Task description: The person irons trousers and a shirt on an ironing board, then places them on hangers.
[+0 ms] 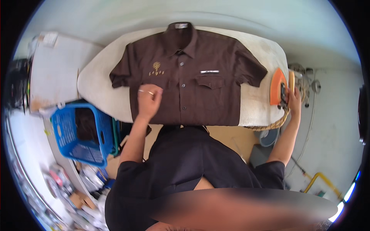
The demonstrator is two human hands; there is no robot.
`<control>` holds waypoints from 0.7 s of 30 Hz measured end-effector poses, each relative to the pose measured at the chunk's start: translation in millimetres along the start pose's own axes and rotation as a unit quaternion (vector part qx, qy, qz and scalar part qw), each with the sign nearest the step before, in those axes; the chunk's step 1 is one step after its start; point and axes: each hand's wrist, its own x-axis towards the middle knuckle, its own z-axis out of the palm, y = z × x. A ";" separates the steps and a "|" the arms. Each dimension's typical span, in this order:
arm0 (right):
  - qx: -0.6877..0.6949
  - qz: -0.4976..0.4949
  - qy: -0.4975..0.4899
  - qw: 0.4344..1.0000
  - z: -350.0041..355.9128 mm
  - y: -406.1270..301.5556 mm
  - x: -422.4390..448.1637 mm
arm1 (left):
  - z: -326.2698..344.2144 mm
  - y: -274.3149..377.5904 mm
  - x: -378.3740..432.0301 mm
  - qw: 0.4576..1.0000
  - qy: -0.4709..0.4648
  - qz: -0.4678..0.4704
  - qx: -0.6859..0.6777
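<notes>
A dark brown short-sleeved shirt [209, 98] lies front up across a pale padded ironing board [98, 78], buttoned, with its collar at the far edge. It bears a gold emblem on one side of the chest and a small name strip above a flap pocket on the other. My left hand [149, 99], wearing rings, is curled over the shirt front; nothing shows in it. At the board's right end, my right hand [294, 101] grips the handle of an iron with an orange body [277, 86]. Part of the handle is hidden by my fingers.
Left of me, a blue plastic basket [99, 135] holds dark cloth. A white cabinet [57, 72] stands beyond the board's narrow left end. A wicker rim [267, 127] shows under the right end, above a grey bucket [268, 138]. The wall [245, 17] runs close behind the board.
</notes>
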 end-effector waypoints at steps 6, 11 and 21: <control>-0.060 0.061 0.004 0.996 25.1 -63.1 -81.1 | -55.7 -111.8 -47.2 0.925 0.185 -0.333 0.005; -0.034 0.036 -0.037 0.998 114.6 -116.9 -150.7 | -47.4 -137.6 -24.3 0.878 0.044 -0.467 -0.093; -0.269 -0.171 -0.123 0.940 284.0 -195.9 -117.4 | -29.5 -141.9 -15.4 0.903 0.139 -0.346 -0.213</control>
